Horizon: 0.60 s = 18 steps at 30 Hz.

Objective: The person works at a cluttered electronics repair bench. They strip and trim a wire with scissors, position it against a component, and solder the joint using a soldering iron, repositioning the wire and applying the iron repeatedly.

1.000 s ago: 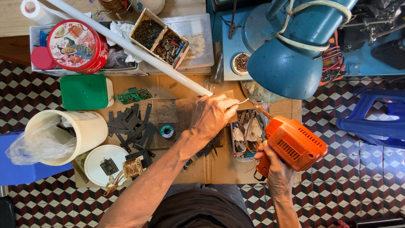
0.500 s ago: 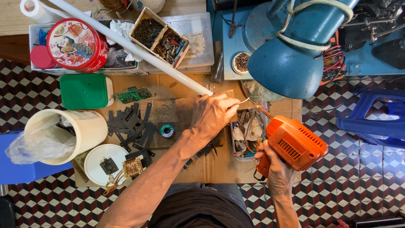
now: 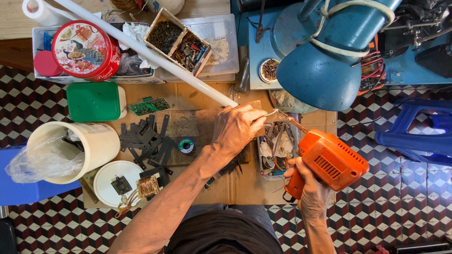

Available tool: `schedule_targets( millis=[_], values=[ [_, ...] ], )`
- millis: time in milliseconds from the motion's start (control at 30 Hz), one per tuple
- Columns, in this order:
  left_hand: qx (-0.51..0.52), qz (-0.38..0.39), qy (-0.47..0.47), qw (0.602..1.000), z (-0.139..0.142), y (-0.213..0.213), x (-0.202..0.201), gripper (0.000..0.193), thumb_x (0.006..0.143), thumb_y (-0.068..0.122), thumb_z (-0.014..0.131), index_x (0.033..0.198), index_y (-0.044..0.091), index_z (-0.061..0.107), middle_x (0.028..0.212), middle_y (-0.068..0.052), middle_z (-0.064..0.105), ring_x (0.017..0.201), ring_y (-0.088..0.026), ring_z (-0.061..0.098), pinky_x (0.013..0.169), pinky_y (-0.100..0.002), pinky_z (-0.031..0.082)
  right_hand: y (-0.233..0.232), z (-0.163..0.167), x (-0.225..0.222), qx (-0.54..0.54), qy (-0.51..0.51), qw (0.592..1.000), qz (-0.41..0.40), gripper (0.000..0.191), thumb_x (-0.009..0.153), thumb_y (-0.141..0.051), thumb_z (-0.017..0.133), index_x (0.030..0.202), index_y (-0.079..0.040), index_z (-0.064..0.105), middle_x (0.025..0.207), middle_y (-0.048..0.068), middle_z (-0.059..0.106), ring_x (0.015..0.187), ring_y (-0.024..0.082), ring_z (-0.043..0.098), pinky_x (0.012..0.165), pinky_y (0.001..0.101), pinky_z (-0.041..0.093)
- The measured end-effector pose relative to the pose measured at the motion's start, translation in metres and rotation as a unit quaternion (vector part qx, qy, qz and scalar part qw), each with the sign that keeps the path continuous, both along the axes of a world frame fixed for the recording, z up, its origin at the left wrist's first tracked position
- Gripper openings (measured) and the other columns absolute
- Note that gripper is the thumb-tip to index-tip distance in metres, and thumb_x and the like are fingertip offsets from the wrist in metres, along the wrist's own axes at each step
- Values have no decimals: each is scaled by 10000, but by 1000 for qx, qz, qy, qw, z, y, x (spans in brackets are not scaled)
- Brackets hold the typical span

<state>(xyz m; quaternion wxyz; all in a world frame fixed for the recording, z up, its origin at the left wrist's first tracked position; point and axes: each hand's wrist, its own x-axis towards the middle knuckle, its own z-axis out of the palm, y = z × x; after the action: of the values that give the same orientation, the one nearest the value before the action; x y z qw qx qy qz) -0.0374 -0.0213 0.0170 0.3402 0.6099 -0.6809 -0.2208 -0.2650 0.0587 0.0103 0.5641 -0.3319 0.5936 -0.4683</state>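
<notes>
Almost nothing is changing between the earlier pictures and this one. The left hand [image 3: 240,128] is staying over the middle of the surface [image 3: 235,183], just at the near end of the long white fluorescent tube [image 3: 141,49]. Its fingers are closed together and are pinching a thin piece of wire or solder [image 3: 272,113]; I cannot tell exactly which it is. The right hand [image 3: 310,188] is remaining closed around the grip of the orange soldering gun [image 3: 329,160], and the tip of the gun [image 3: 289,120] is still pointing up and left, meeting the thin wire just beside the left fingertips. The gun body is hanging over the right edge of the surface, above the small open tray of metal scraps [image 3: 275,146].

Compared with the earlier frames, the hands and the tool are keeping the same place and the same angle; I am seeing no shift that I can be sure of. In my judgement this means the work at the joint is being held steady, with the tip kept in contact and not moved away.

Around the hands, the dark metal strips [image 3: 146,141], the small solder spool [image 3: 186,145], the green circuit board [image 3: 149,106] and the green box [image 3: 94,101] are lying as before. The blue lamp head [image 3: 325,70] is hanging above the right side.
</notes>
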Motion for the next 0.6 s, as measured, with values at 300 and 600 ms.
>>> schedule_targets(
  millis=[300, 600],
  values=[
    [84, 50, 81, 992, 20, 15, 10, 192, 910, 252, 735, 1049, 132, 791, 879, -65, 769, 672, -226, 736, 587, -326, 567, -11, 20, 2, 117, -190, 972, -71, 416, 973, -266, 656, 1207, 75, 604, 846, 95, 675, 606, 142, 644, 481, 230, 521],
    [138, 100, 117, 978, 29, 28, 13, 215, 886, 272, 748, 1055, 149, 792, 830, -55, 778, 706, -199, 768, 620, -318, 576, -11, -1, -16, 166, -532, 814, -163, 441, 1038, -229, 645, 1318, 87, 517, 895, 102, 625, 635, 77, 617, 516, 137, 518]
  ],
)
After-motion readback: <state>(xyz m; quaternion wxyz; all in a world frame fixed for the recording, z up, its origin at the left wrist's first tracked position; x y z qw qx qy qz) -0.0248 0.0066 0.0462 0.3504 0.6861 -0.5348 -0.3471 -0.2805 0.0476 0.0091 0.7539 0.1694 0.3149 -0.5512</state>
